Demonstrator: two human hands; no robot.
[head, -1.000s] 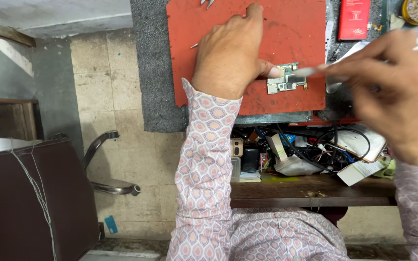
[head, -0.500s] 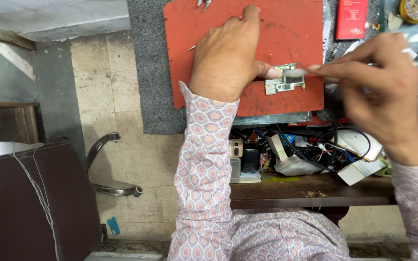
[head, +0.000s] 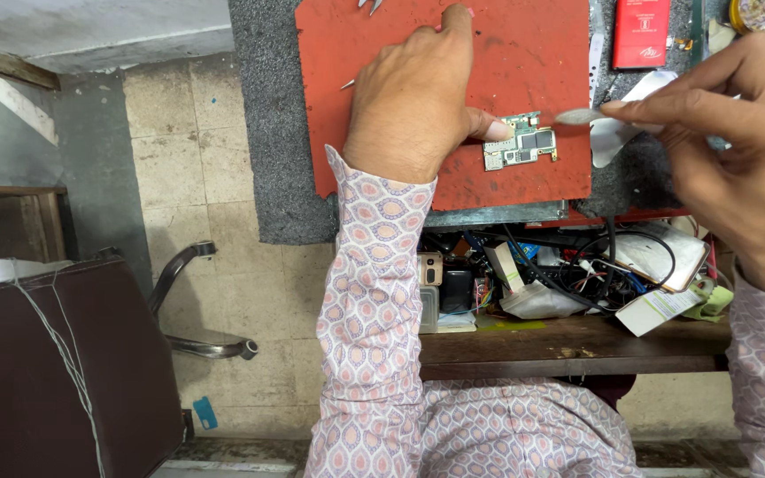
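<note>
A small bare circuit board (head: pixel 521 147) lies on a red mat (head: pixel 542 53) on the cluttered surface, pinned by the left hand (head: pixel 415 106)'s thumb while the right hand (head: pixel 737 133) pinches a slim metal tool (head: pixel 577 115) just beside it, work on the board apparently unfinished.

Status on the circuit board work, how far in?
Done: bare circuit board lies out on the red mat. In hand: left hand pins its edge; right hand brings a thin tool to it. Left: any reassembly; no casing visible.
</note>
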